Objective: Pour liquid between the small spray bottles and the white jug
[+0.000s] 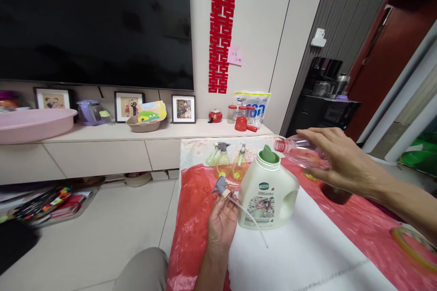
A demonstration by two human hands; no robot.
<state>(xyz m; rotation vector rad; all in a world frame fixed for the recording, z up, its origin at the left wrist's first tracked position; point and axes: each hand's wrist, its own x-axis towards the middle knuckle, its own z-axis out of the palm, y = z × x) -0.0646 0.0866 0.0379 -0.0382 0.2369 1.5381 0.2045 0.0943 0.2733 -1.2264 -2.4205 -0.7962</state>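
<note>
My right hand [336, 159] grips a clear plastic bottle [300, 151] tipped on its side, its red-rimmed neck pointing left toward the green funnel-like top of a cream detergent jug [268, 193]. The jug stands upright on a white sheet over red plastic. My left hand [221, 220] pinches a grey spray-trigger head [221, 187] by its collar, its long clear tube [251, 223] trailing down to the right in front of the jug. Two small spray bottles with yellow liquid [230, 163] stand just behind the jug.
The table carries a red plastic cover [191, 232] and a tape roll [409, 245] at the right edge. A long low cabinet [102, 145] holds photo frames, a pink basin [30, 122] and jars. A large television hangs above. Clutter lies on the floor at left.
</note>
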